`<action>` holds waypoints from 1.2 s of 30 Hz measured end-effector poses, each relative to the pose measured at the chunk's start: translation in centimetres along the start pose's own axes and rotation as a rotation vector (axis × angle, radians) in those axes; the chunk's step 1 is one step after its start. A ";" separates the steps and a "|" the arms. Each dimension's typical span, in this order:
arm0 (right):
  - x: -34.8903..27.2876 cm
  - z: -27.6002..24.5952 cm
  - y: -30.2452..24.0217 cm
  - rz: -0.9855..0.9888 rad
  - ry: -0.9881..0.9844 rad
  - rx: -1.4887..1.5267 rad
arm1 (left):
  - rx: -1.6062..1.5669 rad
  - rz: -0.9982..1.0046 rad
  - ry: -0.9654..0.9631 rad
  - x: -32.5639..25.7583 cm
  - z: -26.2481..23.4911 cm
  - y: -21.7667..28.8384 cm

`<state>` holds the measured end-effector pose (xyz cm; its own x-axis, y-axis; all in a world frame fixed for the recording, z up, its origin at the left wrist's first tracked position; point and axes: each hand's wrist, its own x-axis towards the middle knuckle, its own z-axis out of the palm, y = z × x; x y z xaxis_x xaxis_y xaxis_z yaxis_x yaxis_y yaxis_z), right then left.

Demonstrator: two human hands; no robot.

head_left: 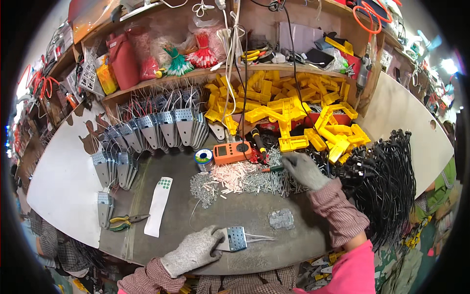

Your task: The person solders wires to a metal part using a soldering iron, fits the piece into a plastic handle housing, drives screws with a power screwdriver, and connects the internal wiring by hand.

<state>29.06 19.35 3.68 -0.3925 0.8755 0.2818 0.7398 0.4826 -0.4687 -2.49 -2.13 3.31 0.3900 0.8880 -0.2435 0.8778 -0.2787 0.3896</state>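
Metal plate (236,238) juts rightward from the left hand (195,249).

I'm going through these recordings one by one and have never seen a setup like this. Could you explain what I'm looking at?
There is no machine here: a person works with two gloved hands. The single picture comes from a fisheye camera worn on the head, looking down, so straight edges bend. The left hand holds a perforated metal plate with wires trailing from it. The right hand is at a green-handled tool; whether it grips it is unclear. On the dark table lie pliers, a white paper strip, an orange meter and black cables.
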 end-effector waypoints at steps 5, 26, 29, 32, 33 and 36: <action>10.1 6.5 4.8 -0.004 0.192 -0.108 | -0.033 0.263 0.232 2.3 0.8 3.2; -13.7 2.0 -7.3 0.317 -0.034 0.522 | -0.757 0.138 0.320 7.9 4.8 4.4; -15.5 2.1 -8.5 0.387 -0.049 0.536 | -0.659 0.136 0.286 8.7 5.0 4.1; -16.6 3.5 -10.5 0.279 -0.005 0.598 | -0.580 0.060 0.230 9.2 4.5 4.5; -16.5 4.2 -10.5 0.233 -0.048 0.493 | -0.447 0.013 0.151 9.4 4.0 4.6; -14.7 4.1 -10.4 0.253 -0.138 0.407 | -0.267 0.226 0.470 8.0 5.1 3.6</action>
<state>24.88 1.53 0.99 -0.3177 0.9481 0.0166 0.5589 0.2013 -0.8045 5.21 2.13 -1.79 0.3411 0.9010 0.2681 0.6626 -0.4327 0.6113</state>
